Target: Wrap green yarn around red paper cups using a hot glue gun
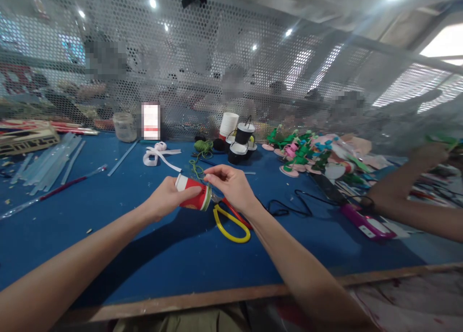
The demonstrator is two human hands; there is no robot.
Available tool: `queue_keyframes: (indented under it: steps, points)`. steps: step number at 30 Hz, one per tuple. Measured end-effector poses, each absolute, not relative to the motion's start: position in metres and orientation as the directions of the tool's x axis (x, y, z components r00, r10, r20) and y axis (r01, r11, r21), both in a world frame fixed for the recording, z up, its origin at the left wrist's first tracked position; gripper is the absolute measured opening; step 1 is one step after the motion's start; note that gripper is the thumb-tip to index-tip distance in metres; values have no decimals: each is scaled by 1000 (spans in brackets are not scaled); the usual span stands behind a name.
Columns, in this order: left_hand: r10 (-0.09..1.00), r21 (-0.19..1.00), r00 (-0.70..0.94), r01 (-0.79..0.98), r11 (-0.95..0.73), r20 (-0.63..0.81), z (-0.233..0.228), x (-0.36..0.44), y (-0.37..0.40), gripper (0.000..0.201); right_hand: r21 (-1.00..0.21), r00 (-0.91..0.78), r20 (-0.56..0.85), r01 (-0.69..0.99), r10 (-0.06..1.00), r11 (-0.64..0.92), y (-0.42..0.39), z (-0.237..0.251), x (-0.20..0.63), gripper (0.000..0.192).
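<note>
My left hand (164,198) is closed around a small red and white paper cup (191,202), which lies tilted on its side above the table. Green yarn shows at the cup's right-hand end. My right hand (231,183) pinches the green yarn (197,168) between thumb and fingertips, just above that end. From there the strand trails back to a green yarn ball (205,146). Below my right hand, scissors (232,237) with yellow and red handles lie on the blue table; the cup partly covers their blades.
White ribbon (159,154), stacked paper cups (229,125) and small black-and-white buckets (238,152) stand behind. Glue sticks (58,163) lie left. Right are green and pink figures (298,153), a purple glue gun (365,222) with black cord, and another person's arm (408,202).
</note>
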State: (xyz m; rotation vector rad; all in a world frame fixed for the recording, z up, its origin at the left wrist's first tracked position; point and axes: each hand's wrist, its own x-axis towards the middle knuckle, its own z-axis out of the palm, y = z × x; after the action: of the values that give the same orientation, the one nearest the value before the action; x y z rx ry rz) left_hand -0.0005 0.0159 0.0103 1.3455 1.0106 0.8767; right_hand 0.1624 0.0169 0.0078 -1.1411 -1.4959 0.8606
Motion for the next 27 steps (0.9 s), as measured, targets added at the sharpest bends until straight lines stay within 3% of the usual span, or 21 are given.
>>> queue_keyframes:
  steps: [17,27]
  points:
    - [934,999,358,41,-21,5,9,0,15,19,-923,-58,276,262,960,281,18,0,162,12]
    - [921,977,380,149,-151,85,7,-4,15,21,-941,-35,217,258,975,219,17,1,160,16]
